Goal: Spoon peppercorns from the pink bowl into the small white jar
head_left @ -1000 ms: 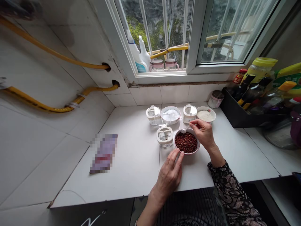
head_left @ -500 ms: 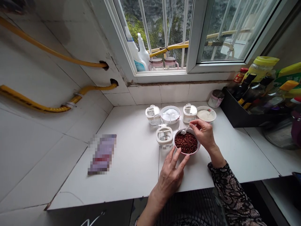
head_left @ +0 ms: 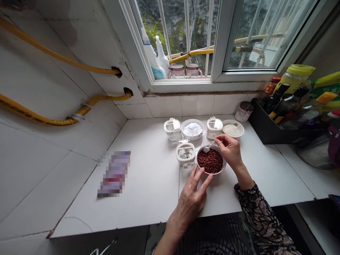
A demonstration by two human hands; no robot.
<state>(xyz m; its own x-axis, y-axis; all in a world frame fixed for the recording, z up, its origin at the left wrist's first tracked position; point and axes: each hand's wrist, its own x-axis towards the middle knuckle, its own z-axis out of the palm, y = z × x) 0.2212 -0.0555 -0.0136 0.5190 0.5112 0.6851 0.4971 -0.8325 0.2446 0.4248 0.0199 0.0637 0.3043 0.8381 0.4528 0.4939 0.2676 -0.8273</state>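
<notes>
A round bowl [head_left: 210, 161] full of dark red-brown grains stands on the white counter. My right hand [head_left: 228, 150] pinches the handle of a small white spoon [head_left: 206, 149], whose head rests on the grains near the bowl's back left. With fingers spread, my left hand [head_left: 193, 196] touches the near rim of the bowl. Just left of the bowl is a clear jar [head_left: 185, 156] with its lid raised. Behind stand two more clear jars [head_left: 172, 129] [head_left: 214, 128], a bowl of white powder [head_left: 192, 129] and a bowl of cream-coloured powder [head_left: 233, 130].
A purple packet [head_left: 114, 173], blurred, lies on the left of the counter [head_left: 148, 191]. At the right, a black box [head_left: 275, 131] holds bottles, with a dark-lidded jar [head_left: 244, 111] beside it. The window [head_left: 183, 82] is behind, and yellow pipes [head_left: 61, 122] run along the left wall.
The spoon head has shifted very slightly left over the grains with my right hand. My left hand stays at the bowl's rim. The view has moved a little.
</notes>
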